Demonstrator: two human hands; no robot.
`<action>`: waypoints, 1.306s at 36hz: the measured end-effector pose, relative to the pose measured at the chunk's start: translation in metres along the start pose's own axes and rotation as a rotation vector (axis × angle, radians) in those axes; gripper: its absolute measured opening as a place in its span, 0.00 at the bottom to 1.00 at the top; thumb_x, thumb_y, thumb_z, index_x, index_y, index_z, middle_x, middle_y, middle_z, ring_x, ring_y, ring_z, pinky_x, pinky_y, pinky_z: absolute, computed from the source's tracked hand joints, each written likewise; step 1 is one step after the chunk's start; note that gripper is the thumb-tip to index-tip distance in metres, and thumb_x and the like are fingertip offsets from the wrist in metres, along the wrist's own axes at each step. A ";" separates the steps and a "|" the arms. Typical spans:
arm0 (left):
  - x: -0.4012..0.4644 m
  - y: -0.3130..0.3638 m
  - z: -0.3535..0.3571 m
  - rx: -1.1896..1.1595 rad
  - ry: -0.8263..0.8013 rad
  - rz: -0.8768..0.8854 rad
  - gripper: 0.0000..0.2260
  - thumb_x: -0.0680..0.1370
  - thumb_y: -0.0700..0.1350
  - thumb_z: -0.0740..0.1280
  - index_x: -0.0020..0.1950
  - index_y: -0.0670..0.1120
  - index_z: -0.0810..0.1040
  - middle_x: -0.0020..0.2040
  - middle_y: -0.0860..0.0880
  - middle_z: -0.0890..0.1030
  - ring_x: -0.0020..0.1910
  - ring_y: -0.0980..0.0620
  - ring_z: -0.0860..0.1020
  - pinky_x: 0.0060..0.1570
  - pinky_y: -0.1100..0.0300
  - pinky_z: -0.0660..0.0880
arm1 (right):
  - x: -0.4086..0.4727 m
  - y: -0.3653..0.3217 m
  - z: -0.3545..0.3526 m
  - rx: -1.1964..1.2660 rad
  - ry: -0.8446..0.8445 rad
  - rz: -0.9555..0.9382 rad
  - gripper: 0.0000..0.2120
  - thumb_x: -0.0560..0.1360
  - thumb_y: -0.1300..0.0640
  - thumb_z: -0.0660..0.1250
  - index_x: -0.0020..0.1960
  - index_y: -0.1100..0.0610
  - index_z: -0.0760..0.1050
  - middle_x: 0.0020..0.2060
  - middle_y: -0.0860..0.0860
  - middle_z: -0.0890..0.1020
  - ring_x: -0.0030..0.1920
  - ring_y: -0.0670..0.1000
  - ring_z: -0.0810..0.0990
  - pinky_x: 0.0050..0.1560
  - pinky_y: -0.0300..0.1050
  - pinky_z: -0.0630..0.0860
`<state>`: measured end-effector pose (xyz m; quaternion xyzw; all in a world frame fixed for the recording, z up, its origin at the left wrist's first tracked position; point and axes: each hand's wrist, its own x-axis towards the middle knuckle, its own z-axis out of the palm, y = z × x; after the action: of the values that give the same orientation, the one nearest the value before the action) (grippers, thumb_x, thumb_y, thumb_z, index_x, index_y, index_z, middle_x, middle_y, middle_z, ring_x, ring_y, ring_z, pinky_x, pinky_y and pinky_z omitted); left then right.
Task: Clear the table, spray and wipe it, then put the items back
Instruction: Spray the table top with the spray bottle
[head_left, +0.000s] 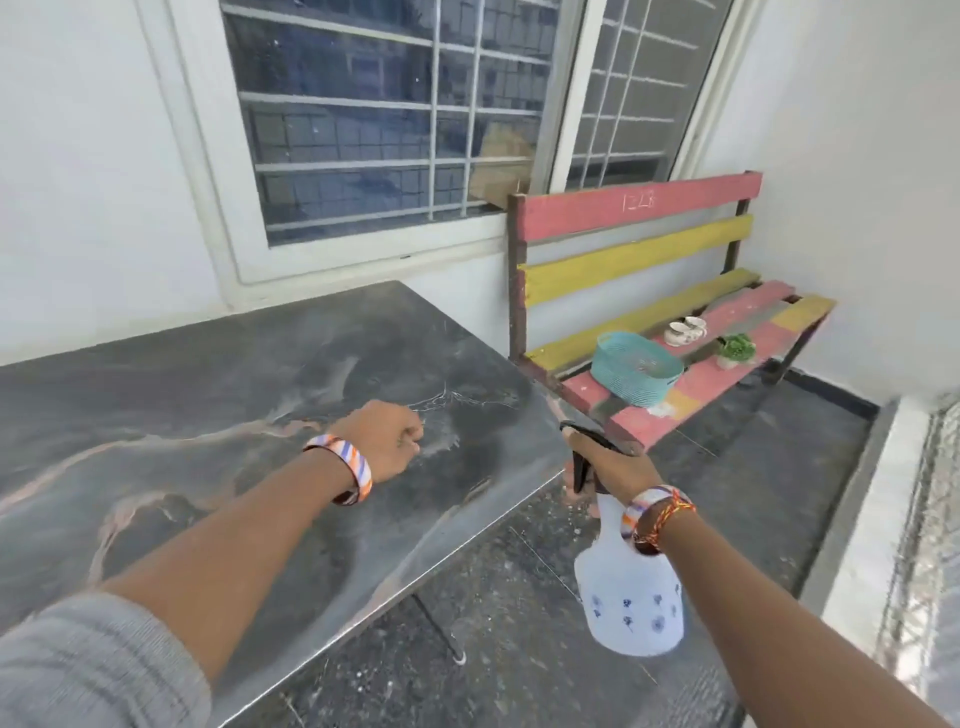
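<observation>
The dark marbled table (218, 395) fills the left half of the head view, and its top carries nothing. My left hand (387, 439) hovers over it near the right edge, fingers curled into a loose fist that holds nothing. My right hand (610, 465) grips the black trigger head of a white spray bottle (631, 597) with small blue flowers, held off the table's right edge above the floor. On the bench sit a teal basket (636, 369), two white cups (685, 330) and a small potted plant (735, 351).
The red and yellow slatted bench (639, 244) stands against the wall right of the table, under a barred window (395, 114). Dark speckled floor (727, 493) lies between table and bench. A pale ledge (872, 545) runs along the right.
</observation>
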<state>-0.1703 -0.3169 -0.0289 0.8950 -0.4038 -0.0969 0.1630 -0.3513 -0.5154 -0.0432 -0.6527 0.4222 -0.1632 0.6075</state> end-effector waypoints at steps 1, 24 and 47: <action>0.014 0.018 0.005 -0.005 -0.019 0.025 0.09 0.75 0.43 0.63 0.52 0.46 0.79 0.52 0.47 0.82 0.54 0.45 0.79 0.56 0.56 0.74 | 0.008 -0.003 -0.013 0.016 0.001 -0.012 0.22 0.69 0.45 0.72 0.44 0.65 0.76 0.25 0.55 0.80 0.20 0.49 0.74 0.22 0.35 0.68; 0.314 0.256 0.107 0.066 -0.190 0.282 0.03 0.76 0.43 0.63 0.47 0.46 0.75 0.47 0.47 0.76 0.46 0.50 0.73 0.52 0.59 0.71 | 0.232 -0.019 -0.236 0.160 0.251 -0.121 0.14 0.75 0.47 0.66 0.42 0.58 0.79 0.23 0.55 0.71 0.22 0.49 0.68 0.27 0.37 0.69; 0.578 0.309 0.167 0.125 -0.474 0.013 0.14 0.76 0.41 0.61 0.59 0.37 0.74 0.50 0.41 0.77 0.46 0.47 0.73 0.48 0.58 0.70 | 0.577 -0.070 -0.288 -0.085 0.011 -0.167 0.18 0.69 0.76 0.61 0.46 0.55 0.62 0.33 0.50 0.69 0.34 0.48 0.70 0.37 0.45 0.69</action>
<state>-0.0558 -0.9807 -0.0940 0.8529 -0.4418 -0.2779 0.0085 -0.1946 -1.1434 -0.0911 -0.7099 0.3764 -0.1986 0.5611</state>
